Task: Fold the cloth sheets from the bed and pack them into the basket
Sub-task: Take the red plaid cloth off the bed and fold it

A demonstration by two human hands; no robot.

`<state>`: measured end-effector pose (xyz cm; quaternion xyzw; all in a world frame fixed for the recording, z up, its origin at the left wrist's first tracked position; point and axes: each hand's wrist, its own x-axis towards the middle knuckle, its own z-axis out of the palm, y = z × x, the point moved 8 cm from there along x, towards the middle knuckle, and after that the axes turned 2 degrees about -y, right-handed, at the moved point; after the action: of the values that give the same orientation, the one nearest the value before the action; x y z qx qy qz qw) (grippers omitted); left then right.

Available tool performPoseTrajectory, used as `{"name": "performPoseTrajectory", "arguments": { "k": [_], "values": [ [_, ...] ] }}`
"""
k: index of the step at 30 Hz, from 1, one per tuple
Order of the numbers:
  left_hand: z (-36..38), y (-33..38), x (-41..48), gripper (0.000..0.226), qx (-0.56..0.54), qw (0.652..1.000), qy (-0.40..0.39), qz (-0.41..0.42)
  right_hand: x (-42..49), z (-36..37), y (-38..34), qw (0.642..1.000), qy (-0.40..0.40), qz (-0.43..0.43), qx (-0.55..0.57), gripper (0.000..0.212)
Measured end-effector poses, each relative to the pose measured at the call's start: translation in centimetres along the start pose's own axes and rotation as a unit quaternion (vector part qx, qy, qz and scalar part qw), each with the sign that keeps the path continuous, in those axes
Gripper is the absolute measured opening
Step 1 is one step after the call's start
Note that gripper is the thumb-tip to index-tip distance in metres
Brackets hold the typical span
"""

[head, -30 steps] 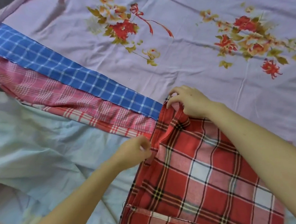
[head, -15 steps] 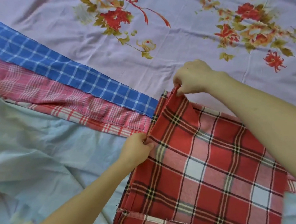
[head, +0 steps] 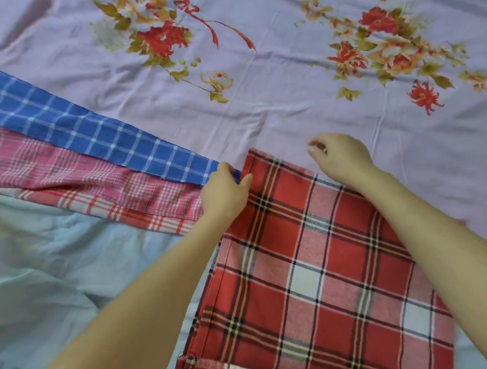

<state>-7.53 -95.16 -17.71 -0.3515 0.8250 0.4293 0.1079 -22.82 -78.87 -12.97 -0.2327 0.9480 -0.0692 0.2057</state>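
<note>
We reach both bare forearms forward and slightly inward, side by side. Our left hand [head: 226, 192] lies knuckles up with the thumb pressed toward the forefinger in a pinching grip. Our right hand [head: 341, 157] hovers with fingers loosely curled, holding nothing.

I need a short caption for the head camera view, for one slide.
Left hand pinches the far left corner of a red plaid cloth on the floral bedsheet; right hand hovers beside it.

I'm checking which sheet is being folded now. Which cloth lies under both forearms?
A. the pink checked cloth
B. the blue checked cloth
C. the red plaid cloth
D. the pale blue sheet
C: both forearms lie across the red plaid cloth, with the left hand at its far left corner and the right hand by its far edge.
</note>
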Motion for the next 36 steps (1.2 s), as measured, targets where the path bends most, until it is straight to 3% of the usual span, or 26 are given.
{"name": "performPoseTrajectory", "arguments": {
  "k": [3, 4, 6, 8, 9, 11, 13, 15, 17, 19, 22, 24, 27, 28, 30, 32, 36],
  "values": [
    [0.5, 1.0, 2.2, 0.033, 0.081, 0.997, 0.001, 0.009, -3.5, 2.9, 5.7, 0.987, -0.089, 0.032, -0.132, 0.039],
    [0.3, 1.1, 2.1, 0.032, 0.096, 0.995, 0.012, 0.003, -4.4, 3.0, 7.2, 0.98, -0.066, 0.038, -0.185, 0.039],
    [-1.0, 1.8, 0.7, 0.028, 0.13, 0.989, 0.072, 0.023, -6.0, 1.5, 8.7, 0.975, 0.054, 0.073, -0.204, 0.033],
    [-1.1, 2.5, -3.1, 0.018, 0.129, 0.983, 0.076, 0.108, -9.3, 0.1, 9.1, 0.977, 0.157, 0.09, -0.109, 0.027],
    [-0.2, 2.2, -5.6, 0.018, 0.12, 0.981, 0.029, 0.152, -11.2, 0.1, 8.9, 0.981, 0.17, 0.074, -0.05, 0.021],
    [2.7, -0.4, -11.6, 0.028, 0.161, 0.96, -0.133, 0.185, -15.9, 1.9, 9.0, 0.992, 0.108, 0.056, 0.026, 0.009],
    [4.4, -4.7, -16.5, 0.037, 0.25, 0.921, -0.252, 0.161, -20.9, 5.4, 9.4, 0.998, -0.026, 0.049, 0.01, 0.01],
    [5.0, -8.5, -19.6, 0.041, 0.335, 0.877, -0.316, 0.135, -26.1, 9.1, 11.2, 0.981, -0.166, 0.065, -0.078, 0.017],
    [5.2, -10.8, -21.0, 0.043, 0.4, 0.838, -0.349, 0.127, -30.9, 12.0, 13.8, 0.953, -0.256, 0.09, -0.137, 0.032],
    [5.2, -11.9, -21.2, 0.041, 0.418, 0.819, -0.377, 0.11, -34.6, 13.4, 15.7, 0.936, -0.287, 0.114, -0.171, 0.05],
    [4.3, -12.2, -20.1, 0.027, 0.306, 0.861, -0.404, 0.035, -36.8, 14.1, 17.1, 0.932, -0.285, 0.147, -0.171, 0.052],
    [2.9, -10.7, -20.3, 0.028, 0.24, 0.88, -0.408, 0.027, -38.1, 13.6, 17.6, 0.93, -0.313, 0.174, -0.083, 0.042],
    [-0.1, -6.7, -23.4, 0.019, 0.214, 0.849, -0.478, 0.073, -41.5, 9.4, 17.6, 0.912, -0.344, 0.162, 0.153, 0.019],
    [-1.6, -4.9, -24.5, 0.016, 0.226, 0.831, -0.502, 0.088, -42.9, 7.0, 17.3, 0.901, -0.365, 0.144, 0.185, 0.019],
    [-4.6, -1.3, -25.4, 0.04, 0.257, 0.804, -0.526, 0.101, -44.1, 2.2, 17.8, 0.885, -0.378, 0.152, 0.225, 0.035],
    [-6.5, 2.7, -22.7, 0.058, 0.252, 0.834, -0.476, 0.116, -41.4, -2.5, 18.7, 0.906, -0.315, 0.158, 0.234, 0.04],
    [-7.2, 10.5, -11.9, 0.016, 0.212, 0.94, -0.221, 0.151, -30.8, -8.3, 22.3, 0.94, -0.099, 0.23, 0.231, 0.013]
  ]
}}
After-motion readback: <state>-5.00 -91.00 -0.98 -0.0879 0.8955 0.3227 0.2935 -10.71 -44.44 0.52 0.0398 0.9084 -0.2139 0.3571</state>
